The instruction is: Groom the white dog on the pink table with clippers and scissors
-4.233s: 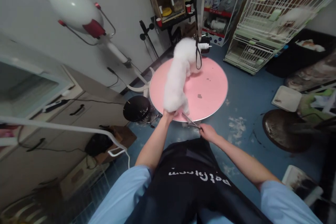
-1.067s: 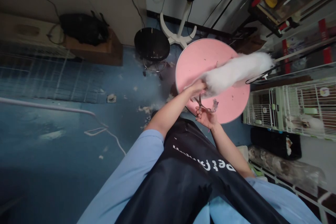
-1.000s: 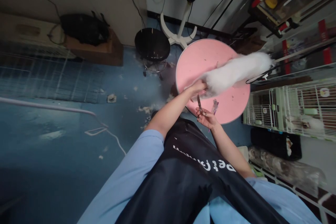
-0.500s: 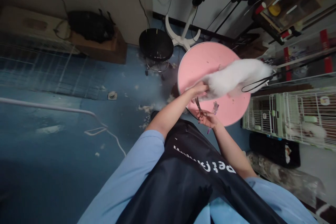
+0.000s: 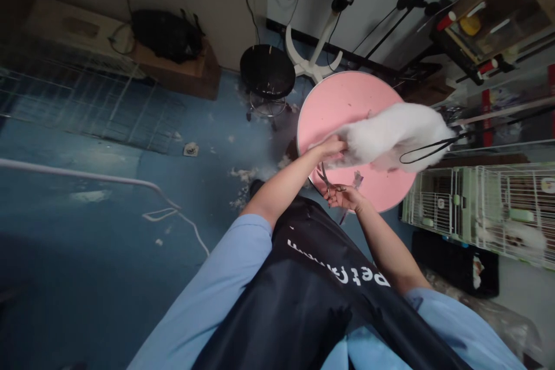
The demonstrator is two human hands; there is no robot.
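A white furry animal [image 5: 388,133] stands on the round pink table [image 5: 338,92], a black loop [image 5: 427,151] at its far right end. I cannot make out its head. My left hand [image 5: 333,149] is closed on the animal's near end, and the fur hides some of the fingers. Just below it, my right hand [image 5: 344,198] holds a pair of scissors [image 5: 325,176] by the handles. Their blades are apart and point up toward my left hand, beside the animal. A small clear and purple item [image 5: 357,179] shows by the right hand; I cannot tell what it is.
Behind the table stand a black round stool [image 5: 267,72] and a white pole stand [image 5: 318,55]. Wire cages [image 5: 468,196] line the right side, with a white animal inside one. Tufts of fur [image 5: 243,174] lie on the blue floor. A folding wire panel [image 5: 108,104] is at left.
The scissor blades have spread apart, and my right hand has turned slightly. My left hand keeps its hold on the animal. The whole view has shifted a little.
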